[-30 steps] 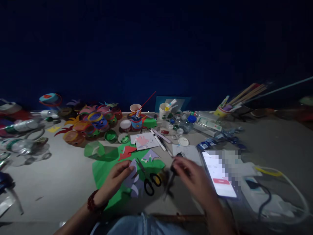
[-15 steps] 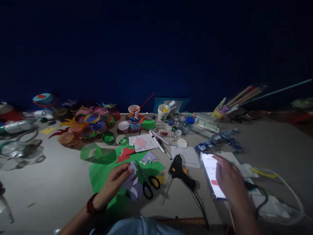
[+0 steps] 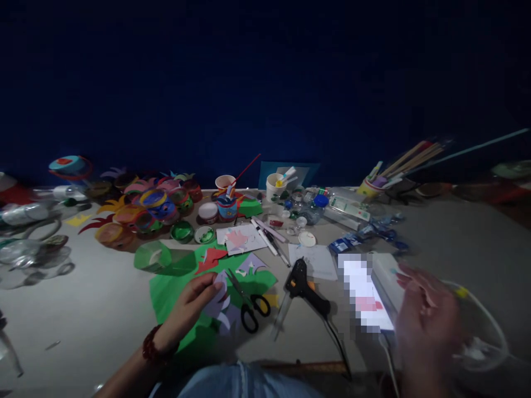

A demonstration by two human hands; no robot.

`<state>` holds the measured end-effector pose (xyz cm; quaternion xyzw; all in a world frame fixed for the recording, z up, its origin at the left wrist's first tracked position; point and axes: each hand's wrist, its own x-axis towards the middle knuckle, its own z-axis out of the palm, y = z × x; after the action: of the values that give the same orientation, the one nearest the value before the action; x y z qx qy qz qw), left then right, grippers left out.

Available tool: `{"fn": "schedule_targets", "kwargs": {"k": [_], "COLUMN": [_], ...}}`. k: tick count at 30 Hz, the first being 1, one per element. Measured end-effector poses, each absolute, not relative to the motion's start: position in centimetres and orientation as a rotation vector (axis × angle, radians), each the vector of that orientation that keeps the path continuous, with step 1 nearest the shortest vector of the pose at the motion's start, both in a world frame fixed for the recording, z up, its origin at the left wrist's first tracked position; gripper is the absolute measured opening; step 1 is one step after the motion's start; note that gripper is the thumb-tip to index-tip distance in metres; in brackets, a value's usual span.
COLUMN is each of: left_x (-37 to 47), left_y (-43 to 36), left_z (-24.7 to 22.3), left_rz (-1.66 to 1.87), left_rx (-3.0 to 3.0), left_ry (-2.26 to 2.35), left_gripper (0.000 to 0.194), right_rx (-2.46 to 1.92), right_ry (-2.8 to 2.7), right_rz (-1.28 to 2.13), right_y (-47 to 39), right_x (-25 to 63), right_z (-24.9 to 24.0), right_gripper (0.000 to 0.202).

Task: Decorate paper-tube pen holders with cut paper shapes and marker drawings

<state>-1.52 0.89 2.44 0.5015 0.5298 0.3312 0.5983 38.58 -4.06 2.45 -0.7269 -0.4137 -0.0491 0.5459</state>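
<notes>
My left hand (image 3: 194,307) rests on a green paper sheet (image 3: 166,290) and pinches a pale purple paper cut-out (image 3: 219,310) between thumb and fingers. Black-handled scissors (image 3: 251,310) lie just right of it. A black glue gun (image 3: 305,290) lies on the table between my hands, its cord trailing toward me. My right hand (image 3: 427,326) is blurred, fingers spread, hovering just right of a lit phone (image 3: 367,301) and holding nothing.
Coloured paper-decorated cups and lids (image 3: 149,207) crowd the back left, with plastic bottles (image 3: 25,213) at far left. Paint cups (image 3: 226,202), pens (image 3: 269,237), white paper (image 3: 315,260), blue scraps (image 3: 365,237) and a cup of sticks (image 3: 373,188) sit behind. A white cable (image 3: 493,326) loops right.
My right hand let go of the glue gun, which now lies on the table, reached to the phone, then drew off to its right. My left hand stayed put on the cut-out.
</notes>
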Motion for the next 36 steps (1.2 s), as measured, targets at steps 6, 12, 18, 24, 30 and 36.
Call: {"fn": "schedule_targets", "kwargs": {"k": [6,12,18,24,30,36], "left_x": [-0.9,-0.4,-0.7,-0.9,-1.1,-1.5], "left_y": [1.2,1.1,0.7,0.7,0.9,1.4], "left_z": [3.5,3.7,2.7,3.0,3.3,4.3], "left_rz": [0.712,0.662,0.648,0.629,0.613,0.597], "left_rx": [1.24,1.361,1.505,1.451,1.505,1.55], "left_ry": [1.174,1.087,1.061,0.96,0.977,0.957], "left_gripper": [0.036,0.037,0.033,0.033,0.032,0.027], "right_rx": [-1.525,-1.356,-1.184,-1.186,-1.22,-1.189], "right_ry": [-0.96,-1.438,-1.438,-1.306,-1.242,-1.304], "right_rz": [0.164,1.046,1.395,1.434,1.513,1.603], "right_y": [-5.6,-5.7,-4.2,-3.0,-1.9,-0.9], "right_x": [30.7,22.3,19.2,18.4,18.0,18.1], "right_z": [2.6,1.5,1.3,0.9,2.0,1.5], "right_gripper": [0.019,0.018,0.028,0.031,0.023,0.024]}}
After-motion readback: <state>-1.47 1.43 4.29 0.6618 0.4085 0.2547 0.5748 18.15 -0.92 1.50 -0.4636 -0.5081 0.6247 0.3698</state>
